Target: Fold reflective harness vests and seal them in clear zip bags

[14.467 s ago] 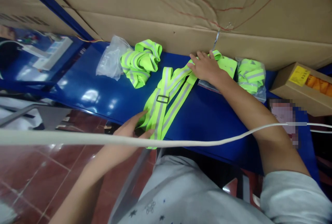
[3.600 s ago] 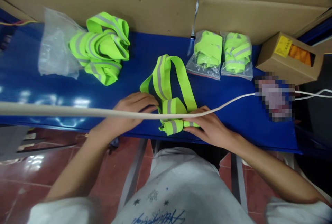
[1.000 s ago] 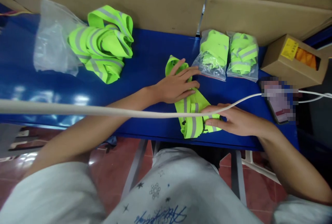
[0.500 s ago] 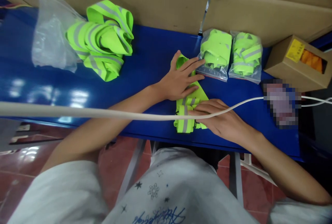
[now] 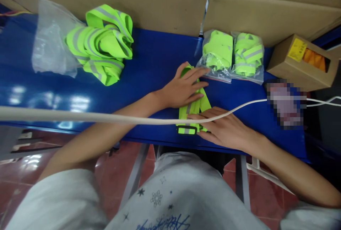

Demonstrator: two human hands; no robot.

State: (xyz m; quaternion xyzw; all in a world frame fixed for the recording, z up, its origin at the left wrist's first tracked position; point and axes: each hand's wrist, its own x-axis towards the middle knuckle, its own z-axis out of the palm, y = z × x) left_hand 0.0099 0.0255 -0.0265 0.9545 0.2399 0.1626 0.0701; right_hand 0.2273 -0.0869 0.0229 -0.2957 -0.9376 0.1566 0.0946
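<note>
Strap, hi-vis yellow-green w/ grey stripe (image 5: 189, 109): 1 pc., part folded, lying on blue table (image 5: 160, 56), near front edge, btwn & under both hands. Blk. buckle (image 5: 187, 130) at its near end, beside R thumb.

L hand (image 5: 181, 89): palm down, open, fingers spread over far part of strap; not closed round it. Longest fingertip overlaps near L corner of 1st bagged bundle in view; contact cannot be told.

R hand (image 5: 226, 129): fingers laid over near folds, thumb lower, by buckle. Touching strap; whether pinched or only pressed, can't tell, as fingers part hidden.

Obstruction: white cable (image 5: 133, 120), runs L to R across view, in front of L forearm, near folds & R fingers.

Surroundings, L side: loose heap of same-type strap (image 5: 106, 43), overlapping transp. plastic bag (image 5: 53, 42).

R side, far: 2 bagged bundles, side by side, viz. 1st bagged bundle (image 5: 218, 50) & 2nd bagged bundle (image 5: 249, 54), both yellow-green. Next, brown carton (image 5: 287, 59), tilted in view, w/ yellow label (image 5: 297, 49), orange contents (image 5: 315, 59) in opening. Nearer: pixelated item (image 5: 286, 104), details n/a. Rear: brown cardboard (image 5: 173, 3), full width.
</note>
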